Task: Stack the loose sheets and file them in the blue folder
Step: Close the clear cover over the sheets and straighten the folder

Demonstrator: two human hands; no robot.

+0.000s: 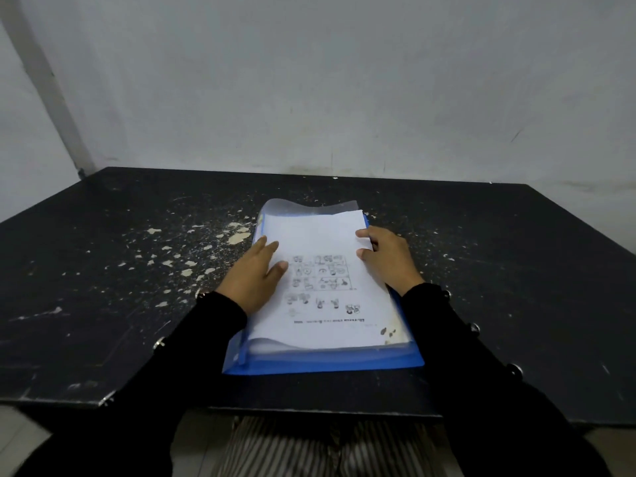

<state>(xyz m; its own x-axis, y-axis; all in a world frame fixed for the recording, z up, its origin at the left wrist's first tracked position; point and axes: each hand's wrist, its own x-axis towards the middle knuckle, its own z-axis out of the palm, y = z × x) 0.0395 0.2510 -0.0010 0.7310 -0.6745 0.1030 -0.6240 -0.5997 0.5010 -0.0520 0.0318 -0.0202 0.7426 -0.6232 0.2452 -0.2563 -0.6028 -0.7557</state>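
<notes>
A blue plastic folder (323, 361) lies on the black table (103, 270) in front of me, its clear flap (309, 206) folded back at the far end. A stack of white sheets (320, 294) with printed pictures sits in it, far edge sticking out past the folder's mouth. My left hand (256, 277) lies flat on the stack's left edge with straight fingers. My right hand (387, 258) holds the stack's right edge, fingers curled onto the paper.
The table's black top is chipped, with pale flecks left of the folder. A grey wall (309, 80) rises right behind the table. The near table edge (309, 409) runs just above my lap.
</notes>
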